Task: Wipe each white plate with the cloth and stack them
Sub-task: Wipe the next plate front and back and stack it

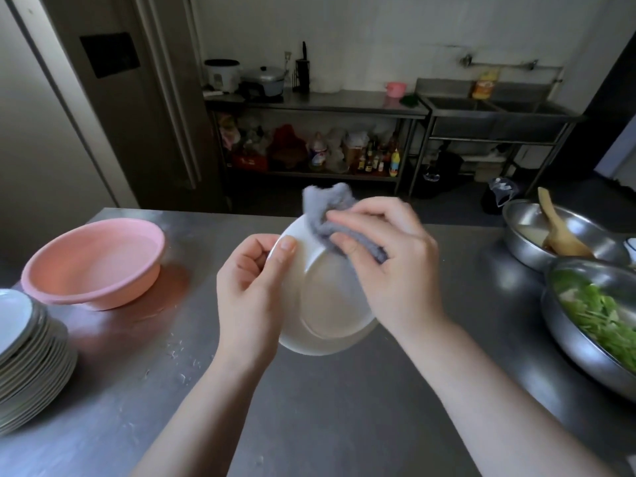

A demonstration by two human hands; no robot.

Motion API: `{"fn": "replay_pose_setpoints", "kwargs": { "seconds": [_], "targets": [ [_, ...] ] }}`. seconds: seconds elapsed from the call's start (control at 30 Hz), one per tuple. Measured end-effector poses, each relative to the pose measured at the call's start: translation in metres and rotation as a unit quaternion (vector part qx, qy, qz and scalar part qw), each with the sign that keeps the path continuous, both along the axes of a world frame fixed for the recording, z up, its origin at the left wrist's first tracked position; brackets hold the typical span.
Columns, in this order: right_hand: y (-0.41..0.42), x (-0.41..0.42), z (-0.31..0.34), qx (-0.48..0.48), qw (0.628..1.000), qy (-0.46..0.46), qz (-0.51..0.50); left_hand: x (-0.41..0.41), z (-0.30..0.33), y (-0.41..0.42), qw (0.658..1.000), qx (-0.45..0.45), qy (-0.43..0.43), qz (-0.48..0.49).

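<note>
A white plate (327, 304) is held tilted above the steel table (309, 407), its inner face toward me. My left hand (251, 290) grips its left rim, thumb on the upper edge. My right hand (389, 266) holds a bunched grey cloth (339, 215) and presses it against the plate's upper right rim. A tall stack of white plates (27, 359) stands at the left edge of the table.
A pink plastic basin (93, 263) sits at the back left. At the right are a steel bowl of chopped greens (592, 325) and another steel bowl with a wooden spatula (554, 228). Water droplets dot the table in front of the basin.
</note>
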State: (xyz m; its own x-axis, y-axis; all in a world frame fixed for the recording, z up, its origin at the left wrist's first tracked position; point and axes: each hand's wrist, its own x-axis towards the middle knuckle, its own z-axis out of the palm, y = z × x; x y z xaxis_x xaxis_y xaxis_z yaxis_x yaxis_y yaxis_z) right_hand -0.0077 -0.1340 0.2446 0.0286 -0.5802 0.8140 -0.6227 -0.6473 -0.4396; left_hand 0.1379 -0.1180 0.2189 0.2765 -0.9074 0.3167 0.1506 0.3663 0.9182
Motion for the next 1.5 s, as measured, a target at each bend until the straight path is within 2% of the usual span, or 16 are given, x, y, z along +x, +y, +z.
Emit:
{"fn": "replay_pose_setpoints", "kwargs": {
  "seconds": [0.1,0.3,0.47,0.57,0.7,0.83,0.93,1.03,1.1,1.3,1.4,1.5],
  "targets": [
    [-0.004,0.002,0.005,-0.015,0.998,0.043,0.036,0.001,-0.001,0.002,1.000,0.003,0.025,-0.013],
    [-0.008,-0.031,-0.022,0.058,0.991,-0.104,-0.068,0.008,0.000,-0.003,0.983,0.036,0.174,0.037],
    [0.021,-0.003,-0.069,-0.004,0.981,-0.166,-0.104,-0.002,-0.002,-0.005,0.963,0.051,0.252,0.077],
    [0.028,0.015,-0.073,-0.031,0.988,-0.137,-0.066,-0.013,-0.004,-0.005,0.957,0.069,0.270,0.083],
    [0.017,0.021,-0.053,-0.026,0.999,-0.039,-0.028,-0.021,-0.009,-0.005,0.958,0.076,0.269,0.065],
    [-0.005,0.015,-0.027,0.027,0.998,-0.059,-0.021,-0.027,-0.017,0.000,0.964,0.107,0.241,0.044],
    [0.001,0.023,-0.041,0.055,0.997,0.005,0.044,-0.019,-0.020,-0.005,0.958,0.121,0.256,0.039],
    [0.013,0.016,-0.067,0.038,0.994,0.036,0.093,-0.011,-0.024,-0.008,0.952,0.138,0.272,0.041],
    [0.012,0.003,-0.077,0.032,0.996,0.037,0.080,-0.007,-0.027,-0.009,0.951,0.151,0.265,0.054],
    [-0.011,-0.015,-0.062,0.062,0.996,-0.006,-0.058,-0.008,-0.031,-0.013,0.960,0.143,0.230,0.064],
    [-0.020,-0.003,-0.047,0.075,0.994,-0.055,-0.052,-0.022,-0.034,-0.008,0.966,0.138,0.216,0.039],
    [-0.017,0.017,-0.037,0.069,0.997,-0.035,-0.007,-0.027,-0.036,-0.005,0.971,0.131,0.198,0.033]
  ]
}}
